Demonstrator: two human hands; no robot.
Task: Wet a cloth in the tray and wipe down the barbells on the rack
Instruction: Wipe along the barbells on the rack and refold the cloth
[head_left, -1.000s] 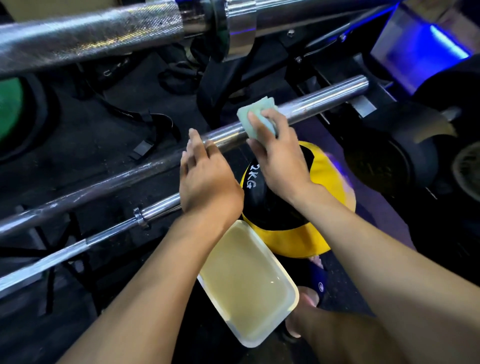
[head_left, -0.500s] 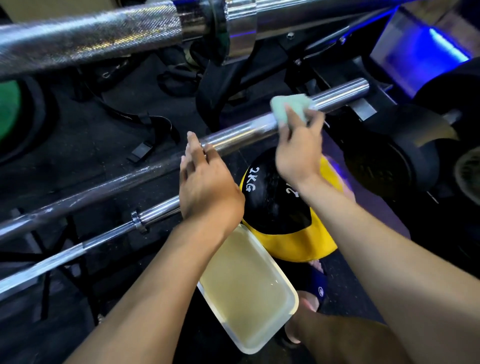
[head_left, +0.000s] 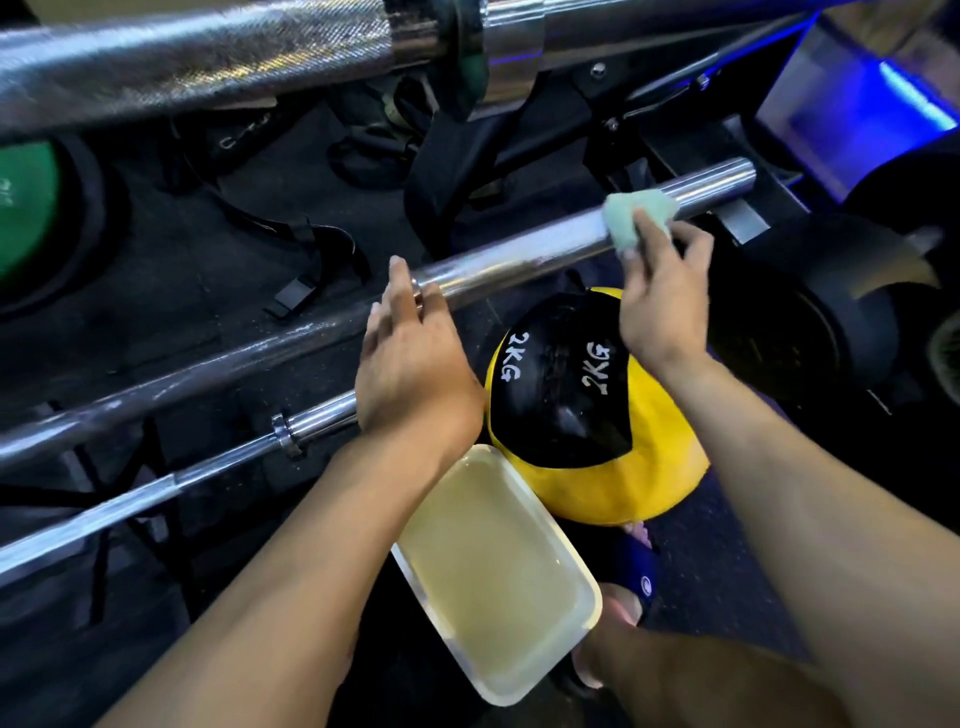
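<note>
A pale green cloth (head_left: 631, 215) is wrapped over the sleeve of the middle barbell (head_left: 519, 260), near its right end. My right hand (head_left: 662, 296) grips the cloth against the steel. My left hand (head_left: 415, 364) rests on the same bar further left, fingers laid over it. A second barbell (head_left: 171, 480) lies lower left, and a thick knurled barbell (head_left: 208, 62) crosses the top. The white tray (head_left: 582, 582) holding yellowish water sits below my left forearm.
A yellow and black 2KG medicine ball (head_left: 576, 415) sits beside the tray. Black weight plates (head_left: 810, 332) stand at right, a green plate (head_left: 23, 213) at far left. Black straps (head_left: 306, 260) lie on the dark floor. My sandalled foot (head_left: 631, 582) is by the tray.
My right hand has slid the cloth along the middle barbell toward its right end. My left hand has stayed on the bar.
</note>
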